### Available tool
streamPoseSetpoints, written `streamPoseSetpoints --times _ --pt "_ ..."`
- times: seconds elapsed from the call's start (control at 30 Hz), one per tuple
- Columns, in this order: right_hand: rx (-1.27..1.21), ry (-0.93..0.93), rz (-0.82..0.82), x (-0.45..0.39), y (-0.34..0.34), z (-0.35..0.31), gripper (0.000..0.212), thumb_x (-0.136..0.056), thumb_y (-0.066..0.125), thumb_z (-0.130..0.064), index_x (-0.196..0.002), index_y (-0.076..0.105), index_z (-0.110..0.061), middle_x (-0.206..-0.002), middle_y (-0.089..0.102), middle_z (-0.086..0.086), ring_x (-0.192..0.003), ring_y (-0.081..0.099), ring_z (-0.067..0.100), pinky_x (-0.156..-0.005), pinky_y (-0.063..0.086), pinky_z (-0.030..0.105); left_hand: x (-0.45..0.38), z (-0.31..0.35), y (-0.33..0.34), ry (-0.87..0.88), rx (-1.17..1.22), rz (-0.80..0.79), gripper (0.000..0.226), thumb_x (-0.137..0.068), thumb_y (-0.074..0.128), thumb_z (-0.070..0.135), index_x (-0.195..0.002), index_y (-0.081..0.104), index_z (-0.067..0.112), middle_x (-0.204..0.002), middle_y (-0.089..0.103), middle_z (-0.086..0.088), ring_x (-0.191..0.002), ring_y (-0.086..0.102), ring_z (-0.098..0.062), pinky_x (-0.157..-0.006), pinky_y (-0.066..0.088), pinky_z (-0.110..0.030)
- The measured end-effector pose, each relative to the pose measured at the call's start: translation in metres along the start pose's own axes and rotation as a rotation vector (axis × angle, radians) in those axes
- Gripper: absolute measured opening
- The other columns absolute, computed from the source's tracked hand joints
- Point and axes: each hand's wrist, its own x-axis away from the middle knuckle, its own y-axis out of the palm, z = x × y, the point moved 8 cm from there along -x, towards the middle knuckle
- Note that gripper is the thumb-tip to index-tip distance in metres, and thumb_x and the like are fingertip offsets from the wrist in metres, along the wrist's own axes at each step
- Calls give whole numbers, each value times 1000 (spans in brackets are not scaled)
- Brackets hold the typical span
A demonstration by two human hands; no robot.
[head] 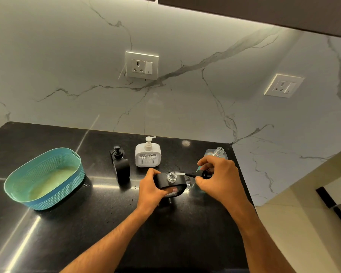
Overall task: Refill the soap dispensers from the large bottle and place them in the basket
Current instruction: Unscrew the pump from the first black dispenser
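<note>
My left hand (150,187) grips a black soap dispenser (170,183) standing on the black counter; its clear neck is uncovered. My right hand (219,177) holds that dispenser's black pump head (202,173) sideways just right of the neck, its white tube pointing at the opening. Behind my right hand stands the large clear bottle (217,153), uncapped, mostly hidden. A second black dispenser (120,164) and a white dispenser (148,154) stand farther back with their pumps on. The teal basket (18,180) sits at the left, nothing in it.
The black counter (87,223) ends at a marble wall behind and on the right. Two wall sockets (142,65) are mounted above. The counter's right edge drops off near my right forearm.
</note>
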Motion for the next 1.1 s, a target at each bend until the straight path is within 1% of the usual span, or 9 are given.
streamPoseSetpoints --times 0.13,0.37,0.43,0.53,0.7,0.8,0.9,1.0,1.1 --pt "-66 14 32 6 0 10 31 -75 87 -19 -103 76 -24 -93 70 -8 -85 68 8 -84 56 22 -4 -2 -2 9 0 1 66 -55 103 27 -102 56 24 -100 70 13 -94 68 -1 -76 55 -16" --pt "-55 56 128 14 29 43 20 -74 87 -20 -89 74 -20 -84 66 -11 -78 65 4 -70 52 13 -7 -11 -2 29 5 -35 66 -54 103 26 -102 57 24 -100 71 10 -94 66 4 -76 55 -16" --pt "-18 79 134 18 51 60 18 -73 86 -23 -83 71 -22 -81 65 -11 -75 63 4 -67 54 17 -7 -14 -1 40 0 -52 66 -53 103 27 -101 57 25 -100 71 10 -94 67 3 -78 57 -18" --pt "36 159 133 26 90 88 19 -70 83 -25 -78 66 -23 -79 59 -9 -70 58 7 -65 55 30 -6 -18 3 60 -14 -85 67 -53 104 29 -101 57 26 -98 72 9 -93 68 -1 -79 57 -20" --pt "36 243 105 47 133 115 21 -71 83 -20 -82 65 -16 -83 55 -5 -70 52 11 -66 37 21 -3 -27 8 61 -18 -120 65 -52 104 28 -98 57 26 -95 73 8 -91 70 -4 -77 56 -19" --pt "20 261 86 54 149 126 26 -71 85 -19 -86 64 -16 -86 54 -6 -74 54 10 -67 38 17 -2 -32 11 57 -25 -140 65 -53 104 27 -97 57 26 -95 73 9 -91 70 -3 -77 55 -18" --pt "20 257 78 58 160 131 30 -72 85 -19 -94 64 -17 -89 54 -7 -79 55 10 -72 41 19 -1 -38 13 54 -39 -158 65 -53 104 29 -98 57 27 -96 74 10 -93 70 -3 -80 58 -22" --pt "13 263 77 60 166 133 31 -72 84 -17 -94 62 -17 -88 53 -7 -80 55 11 -73 40 20 0 -43 13 50 -47 -163 65 -53 104 30 -98 57 30 -98 73 9 -94 70 -4 -82 59 -27" --pt "19 266 69 60 169 135 30 -73 84 -19 -94 62 -17 -88 53 -7 -81 54 12 -74 39 20 0 -46 13 44 -43 -168 64 -54 103 29 -99 57 30 -99 73 9 -95 70 -5 -84 58 -26"
